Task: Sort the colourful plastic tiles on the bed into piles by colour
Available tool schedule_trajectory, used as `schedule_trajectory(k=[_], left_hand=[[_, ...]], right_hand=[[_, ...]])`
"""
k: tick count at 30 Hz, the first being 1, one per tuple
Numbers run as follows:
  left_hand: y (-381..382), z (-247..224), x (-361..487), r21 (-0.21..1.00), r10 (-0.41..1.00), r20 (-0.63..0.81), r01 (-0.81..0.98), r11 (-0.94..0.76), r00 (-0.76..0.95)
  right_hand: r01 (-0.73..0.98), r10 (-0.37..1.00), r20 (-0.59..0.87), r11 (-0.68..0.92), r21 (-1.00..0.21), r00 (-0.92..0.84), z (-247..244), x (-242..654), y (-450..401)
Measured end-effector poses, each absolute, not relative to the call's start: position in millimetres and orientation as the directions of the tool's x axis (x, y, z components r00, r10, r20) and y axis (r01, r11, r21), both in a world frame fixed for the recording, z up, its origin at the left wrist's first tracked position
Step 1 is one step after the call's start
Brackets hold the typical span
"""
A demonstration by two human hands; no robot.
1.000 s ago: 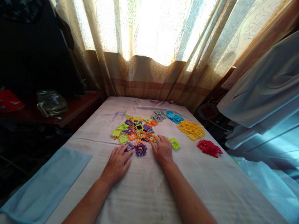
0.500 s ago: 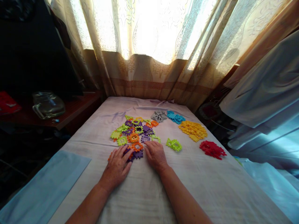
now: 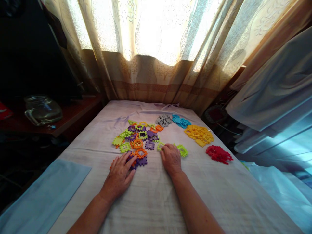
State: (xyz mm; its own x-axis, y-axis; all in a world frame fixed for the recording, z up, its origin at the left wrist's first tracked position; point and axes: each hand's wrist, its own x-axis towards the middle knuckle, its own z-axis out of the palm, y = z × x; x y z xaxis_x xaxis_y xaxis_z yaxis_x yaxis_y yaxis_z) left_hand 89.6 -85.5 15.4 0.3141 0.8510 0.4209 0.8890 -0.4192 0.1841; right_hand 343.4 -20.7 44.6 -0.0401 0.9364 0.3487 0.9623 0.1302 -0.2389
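Note:
My left hand (image 3: pixel 119 172) lies with spread fingers over orange and purple interlocking plastic pieces (image 3: pixel 141 161) at the near end of a mixed heap. The heap also has lime-green pieces (image 3: pixel 125 148) and more purple ones (image 3: pixel 149 145). Right of it, my right hand (image 3: pixel 172 158) has its fingers bent down on a lime-green frame piece (image 3: pixel 160 145), which they partly cover. Just beyond that hand sits a small lime-green group (image 3: pixel 182 150), part of it hidden behind the knuckles.
Sorted piles of grey (image 3: pixel 163 120), blue (image 3: pixel 181 121), yellow (image 3: pixel 199 135) and red pieces (image 3: pixel 219 154) curve along the right side of the cloth-covered table (image 3: pixel 151 201). A folded blue cloth (image 3: pixel 48 191) lies at left. A glass jug (image 3: pixel 44 110) stands on a dark side surface.
My right hand has moved right, away from the mixed heap, drawing the lime-green frame piece towards the green group. My left hand stays on the orange and purple pieces. The view has shifted slightly.

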Motion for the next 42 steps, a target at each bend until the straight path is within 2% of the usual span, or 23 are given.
schedule_trajectory(k=[4, 9, 13, 18, 23, 26, 33, 42], left_hand=[[-85.0, 15.5, 89.2, 0.184, 0.854, 0.418, 0.892, -0.413, 0.310], [-84.6, 16.8, 89.7, 0.184, 0.854, 0.413, 0.890, -0.418, 0.316], [-84.8, 17.7, 89.9, 0.192, 0.857, 0.414, 0.891, -0.412, 0.307], [-84.4, 16.6, 89.7, 0.196, 0.859, 0.410, 0.890, -0.412, 0.307], [-85.6, 16.6, 90.4, 0.213, 0.863, 0.410, 0.889, -0.406, 0.296], [-86.3, 16.9, 90.4, 0.218, 0.864, 0.406, 0.886, -0.409, 0.298], [-85.3, 15.3, 89.3, 0.211, 0.869, 0.393, 0.890, -0.404, 0.301], [-86.2, 17.1, 90.1, 0.214, 0.869, 0.388, 0.888, -0.408, 0.306]], right_hand=[[0.977, 0.909, 0.414, 0.048, -0.206, 0.043, 48.8, 361.2, -16.3], [0.976, 0.899, 0.398, -0.115, -0.182, 0.181, 49.1, 386.2, -12.9], [0.973, 0.901, 0.385, -0.134, -0.191, 0.199, 47.4, 389.2, -12.0], [0.966, 0.900, 0.417, -0.016, -0.259, 0.127, 49.5, 369.7, -14.7], [0.917, 0.920, 0.365, 0.261, -0.301, -0.142, 51.7, 322.0, -17.2], [0.896, 0.917, 0.304, 0.346, -0.277, -0.260, 53.8, 292.5, -11.5], [0.898, 0.927, 0.184, 0.365, -0.244, -0.327, 57.9, 266.6, -1.0], [0.864, 0.938, 0.259, 0.318, -0.390, -0.228, 58.0, 283.8, -5.2]])
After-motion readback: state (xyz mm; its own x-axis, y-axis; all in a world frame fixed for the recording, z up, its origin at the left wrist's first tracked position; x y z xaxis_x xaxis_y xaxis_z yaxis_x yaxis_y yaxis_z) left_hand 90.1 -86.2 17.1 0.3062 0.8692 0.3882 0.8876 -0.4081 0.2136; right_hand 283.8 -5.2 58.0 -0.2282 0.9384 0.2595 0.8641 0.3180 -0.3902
